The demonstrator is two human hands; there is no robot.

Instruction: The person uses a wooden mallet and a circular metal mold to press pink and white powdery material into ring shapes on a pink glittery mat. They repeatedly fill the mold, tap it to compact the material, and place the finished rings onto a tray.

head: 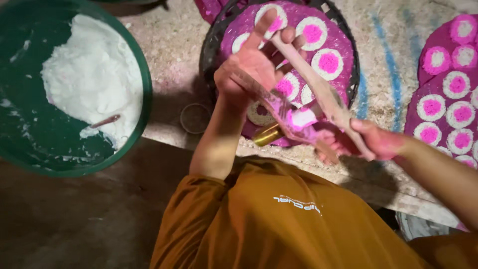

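My left hand (254,62) and right hand (366,142) each grip an end of the wooden tongs (318,92), pinching a pink-white lump (302,119) between them, above the basket (211,50).

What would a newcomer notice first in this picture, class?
Bright pink-and-white discs fill a dark round basket at top centre, with more at the right edge. In front, the left hand and right hand hold a long wooden stick. A green tub of white paste sits left.

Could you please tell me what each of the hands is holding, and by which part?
The right hand grips a long wooden stick by its lower end; the left hand steadies its upper end.
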